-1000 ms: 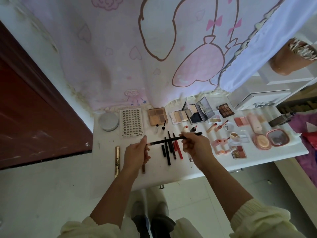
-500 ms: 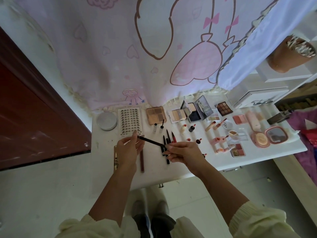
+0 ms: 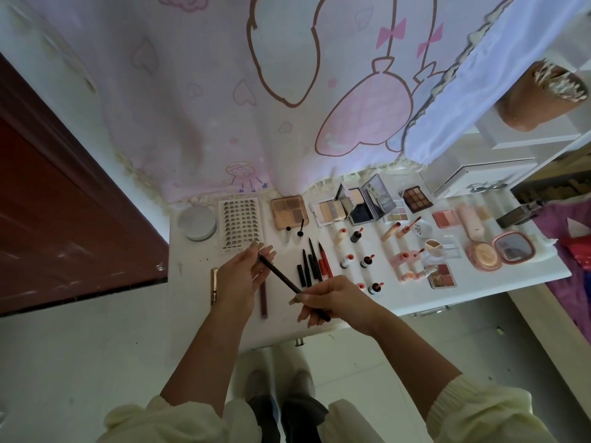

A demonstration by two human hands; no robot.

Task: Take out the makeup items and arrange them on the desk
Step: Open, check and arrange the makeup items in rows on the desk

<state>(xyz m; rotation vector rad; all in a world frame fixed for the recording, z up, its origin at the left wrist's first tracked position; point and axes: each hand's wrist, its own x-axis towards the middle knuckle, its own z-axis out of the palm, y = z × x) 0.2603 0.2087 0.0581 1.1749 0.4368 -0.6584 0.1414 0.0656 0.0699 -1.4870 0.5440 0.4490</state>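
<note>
Both hands hold one long black makeup pencil (image 3: pixel 279 278) slantwise above the white desk (image 3: pixel 319 327). My left hand (image 3: pixel 243 276) pinches its upper end, and my right hand (image 3: pixel 332 298) grips the lower end near the desk's front edge. Under the left hand lies a dark red pencil (image 3: pixel 263 298). A gold tube (image 3: pixel 214 286) lies to the left. Several black and red pens (image 3: pixel 311 265) lie in a row just right of the held pencil. Eyeshadow palettes (image 3: pixel 290 211), small bottles and compacts (image 3: pixel 483 255) fill the right side of the desk.
A lash card (image 3: pixel 240 223) and a round grey tin (image 3: pixel 196 223) sit at the back left. A pink curtain (image 3: pixel 256 91) hangs behind the desk. A dark red door (image 3: pixel 64 219) stands at the left. A white box (image 3: pixel 479 177) sits at the back right.
The black pencil has turned from lying level across the pens to slanting. My right hand has dropped toward the desk's front edge and my left hand has risen toward the lash card.
</note>
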